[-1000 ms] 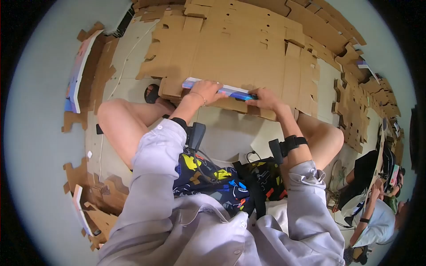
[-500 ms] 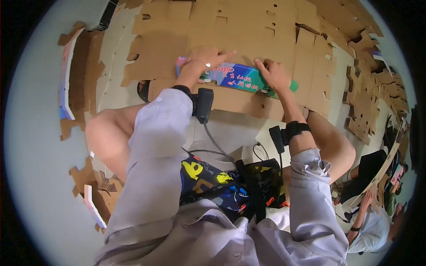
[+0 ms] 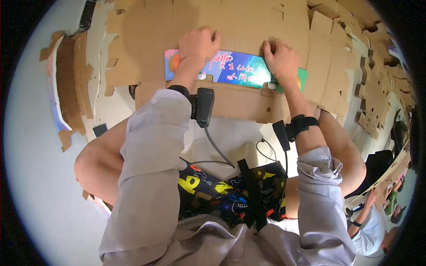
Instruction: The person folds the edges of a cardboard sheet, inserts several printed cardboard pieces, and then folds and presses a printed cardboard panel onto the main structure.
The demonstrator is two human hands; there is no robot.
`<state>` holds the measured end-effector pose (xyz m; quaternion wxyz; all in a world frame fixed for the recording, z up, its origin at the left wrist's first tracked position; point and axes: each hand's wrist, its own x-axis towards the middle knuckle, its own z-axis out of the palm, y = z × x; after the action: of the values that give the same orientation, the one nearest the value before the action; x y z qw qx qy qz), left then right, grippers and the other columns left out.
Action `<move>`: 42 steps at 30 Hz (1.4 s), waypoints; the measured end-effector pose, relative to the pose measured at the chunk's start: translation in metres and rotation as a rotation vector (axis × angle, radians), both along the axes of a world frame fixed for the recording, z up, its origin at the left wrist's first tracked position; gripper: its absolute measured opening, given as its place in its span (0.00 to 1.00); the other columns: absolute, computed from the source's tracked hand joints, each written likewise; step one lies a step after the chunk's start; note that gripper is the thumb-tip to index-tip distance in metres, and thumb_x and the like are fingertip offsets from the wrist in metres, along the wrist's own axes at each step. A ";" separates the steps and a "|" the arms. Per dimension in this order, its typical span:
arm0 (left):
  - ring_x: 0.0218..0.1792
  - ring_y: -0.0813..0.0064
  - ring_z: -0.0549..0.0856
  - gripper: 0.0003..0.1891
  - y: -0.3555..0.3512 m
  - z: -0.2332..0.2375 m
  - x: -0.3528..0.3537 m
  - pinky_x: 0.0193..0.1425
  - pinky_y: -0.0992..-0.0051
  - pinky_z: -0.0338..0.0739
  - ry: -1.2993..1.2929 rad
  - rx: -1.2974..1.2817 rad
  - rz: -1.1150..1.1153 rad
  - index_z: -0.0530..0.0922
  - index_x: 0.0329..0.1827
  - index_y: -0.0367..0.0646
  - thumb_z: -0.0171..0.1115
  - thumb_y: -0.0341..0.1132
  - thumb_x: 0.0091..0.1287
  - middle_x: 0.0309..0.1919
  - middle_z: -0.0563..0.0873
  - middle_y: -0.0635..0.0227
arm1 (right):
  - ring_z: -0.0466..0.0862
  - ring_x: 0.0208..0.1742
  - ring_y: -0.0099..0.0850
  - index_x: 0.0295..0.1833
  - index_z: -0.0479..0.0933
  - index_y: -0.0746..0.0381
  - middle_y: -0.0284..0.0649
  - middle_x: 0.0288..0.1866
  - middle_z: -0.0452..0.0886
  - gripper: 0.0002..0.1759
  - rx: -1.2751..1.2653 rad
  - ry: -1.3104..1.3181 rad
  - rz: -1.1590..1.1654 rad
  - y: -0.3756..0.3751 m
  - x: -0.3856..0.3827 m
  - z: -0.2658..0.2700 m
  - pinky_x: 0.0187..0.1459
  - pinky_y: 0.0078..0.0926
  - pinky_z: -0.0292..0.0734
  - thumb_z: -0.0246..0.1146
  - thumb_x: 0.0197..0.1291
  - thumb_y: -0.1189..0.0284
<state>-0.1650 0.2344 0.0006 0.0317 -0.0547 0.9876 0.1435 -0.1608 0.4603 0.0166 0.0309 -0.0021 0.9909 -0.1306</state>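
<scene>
A long printed cardboard strip, blue, purple and green with red lettering, lies across a large brown cardboard sheet. At the strip's left part, my left hand is closed, its fingers curled at the upper edge. My right hand is curled over the strip's right part in the same way, thumb near the edge. The fingertips of both hands are mostly hidden. Below the strip lies a brown flap with slots and a small hole.
Cut cardboard pieces are piled on the right. A cardboard piece with a printed edge stands at the left. A dark phone-like object lies near my left knee. Another person is at the lower right, with a hand at a cardboard piece.
Both hands have curled their fingers from a more spread position. The view has shifted, and the printed strip shows more of its left end.
</scene>
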 end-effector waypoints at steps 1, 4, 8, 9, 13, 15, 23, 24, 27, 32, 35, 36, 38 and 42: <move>0.30 0.52 0.84 0.22 0.000 0.001 0.000 0.37 0.57 0.78 0.020 -0.002 -0.008 0.81 0.26 0.45 0.53 0.55 0.61 0.25 0.85 0.56 | 0.84 0.39 0.46 0.43 0.81 0.55 0.45 0.35 0.85 0.20 -0.026 0.010 0.002 0.001 -0.001 -0.001 0.41 0.44 0.78 0.54 0.60 0.52; 0.32 0.53 0.84 0.25 0.001 0.009 0.002 0.38 0.57 0.78 -0.029 0.039 -0.015 0.83 0.28 0.45 0.54 0.60 0.60 0.27 0.85 0.57 | 0.84 0.40 0.46 0.42 0.81 0.56 0.46 0.36 0.85 0.22 -0.069 0.027 0.009 0.005 0.005 -0.006 0.42 0.43 0.78 0.53 0.61 0.51; 0.37 0.54 0.85 0.31 -0.009 0.032 0.016 0.42 0.59 0.79 -0.125 -0.039 -0.298 0.84 0.38 0.49 0.58 0.69 0.52 0.32 0.86 0.56 | 0.83 0.41 0.48 0.43 0.82 0.57 0.49 0.37 0.84 0.28 -0.011 -0.065 0.053 0.007 0.005 0.011 0.44 0.44 0.78 0.49 0.61 0.45; 0.37 0.54 0.86 0.33 -0.011 0.041 0.025 0.42 0.60 0.79 -0.171 -0.045 -0.356 0.84 0.40 0.49 0.59 0.71 0.49 0.33 0.86 0.56 | 0.83 0.42 0.49 0.44 0.82 0.57 0.50 0.38 0.84 0.29 0.010 -0.121 0.068 0.008 0.009 0.015 0.45 0.44 0.78 0.48 0.62 0.44; 0.39 0.54 0.86 0.39 -0.012 0.073 0.051 0.44 0.62 0.79 -0.270 -0.080 -0.445 0.83 0.45 0.51 0.61 0.74 0.42 0.34 0.87 0.55 | 0.83 0.41 0.49 0.45 0.82 0.57 0.53 0.38 0.84 0.35 0.025 -0.256 0.210 0.011 0.039 0.049 0.44 0.44 0.78 0.49 0.59 0.38; 0.39 0.54 0.86 0.34 -0.007 0.083 0.069 0.45 0.62 0.80 -0.293 -0.132 -0.427 0.84 0.42 0.51 0.65 0.70 0.44 0.34 0.87 0.56 | 0.83 0.42 0.49 0.44 0.82 0.57 0.52 0.38 0.83 0.32 0.015 -0.331 0.340 0.017 0.059 0.070 0.44 0.43 0.79 0.53 0.57 0.39; 0.37 0.56 0.85 0.12 -0.010 0.065 0.129 0.41 0.59 0.79 -0.011 -0.119 -0.319 0.85 0.40 0.54 0.67 0.46 0.55 0.34 0.86 0.57 | 0.84 0.39 0.45 0.40 0.80 0.56 0.47 0.33 0.83 0.09 0.251 -0.044 0.445 0.041 0.104 0.061 0.37 0.44 0.79 0.62 0.53 0.68; 0.37 0.55 0.85 0.13 -0.011 0.076 0.131 0.41 0.58 0.79 0.097 -0.109 -0.334 0.85 0.40 0.55 0.67 0.45 0.54 0.34 0.86 0.57 | 0.84 0.38 0.45 0.40 0.80 0.56 0.46 0.32 0.83 0.09 0.249 0.000 0.439 0.044 0.102 0.073 0.37 0.44 0.79 0.61 0.52 0.70; 0.35 0.55 0.85 0.14 -0.007 0.136 0.117 0.37 0.57 0.78 0.392 -0.111 -0.336 0.85 0.42 0.57 0.68 0.44 0.52 0.32 0.86 0.58 | 0.84 0.36 0.44 0.42 0.80 0.53 0.43 0.33 0.83 0.11 0.323 0.158 0.398 0.049 0.091 0.147 0.35 0.42 0.80 0.60 0.52 0.72; 0.24 0.56 0.83 0.08 -0.019 0.253 0.100 0.26 0.61 0.76 0.858 -0.024 -0.348 0.81 0.25 0.50 0.67 0.43 0.52 0.19 0.82 0.60 | 0.84 0.35 0.42 0.49 0.80 0.50 0.40 0.35 0.84 0.16 0.344 0.604 0.357 0.034 0.090 0.272 0.34 0.39 0.79 0.64 0.52 0.67; 0.25 0.57 0.84 0.08 -0.031 0.290 0.125 0.27 0.61 0.77 0.842 0.012 -0.351 0.82 0.25 0.50 0.67 0.42 0.52 0.20 0.82 0.60 | 0.83 0.37 0.43 0.50 0.81 0.53 0.41 0.39 0.84 0.17 0.348 0.605 0.417 0.023 0.114 0.320 0.36 0.36 0.78 0.66 0.53 0.65; 0.25 0.56 0.84 0.08 -0.035 0.296 0.138 0.28 0.61 0.78 0.762 -0.005 -0.366 0.82 0.25 0.49 0.67 0.43 0.52 0.20 0.83 0.60 | 0.83 0.36 0.44 0.48 0.82 0.53 0.42 0.36 0.84 0.16 0.329 0.571 0.444 0.018 0.124 0.330 0.36 0.38 0.77 0.67 0.51 0.66; 0.26 0.55 0.84 0.10 -0.038 0.298 0.165 0.30 0.61 0.79 0.586 -0.028 -0.409 0.83 0.27 0.48 0.68 0.44 0.52 0.21 0.83 0.58 | 0.83 0.34 0.45 0.44 0.83 0.55 0.44 0.33 0.83 0.15 0.284 0.332 0.421 0.011 0.143 0.339 0.35 0.39 0.77 0.68 0.48 0.67; 0.30 0.55 0.85 0.16 -0.029 0.214 0.194 0.34 0.60 0.79 -0.163 -0.062 -0.677 0.84 0.40 0.51 0.67 0.50 0.55 0.25 0.84 0.56 | 0.84 0.35 0.42 0.47 0.82 0.60 0.46 0.35 0.84 0.20 0.272 -0.554 0.647 0.009 0.133 0.260 0.40 0.34 0.79 0.70 0.46 0.65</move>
<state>0.0293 0.2054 0.2146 0.1548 0.2636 0.9479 0.0901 -0.0283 0.4691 0.2766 0.3343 -0.2729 0.9018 0.0219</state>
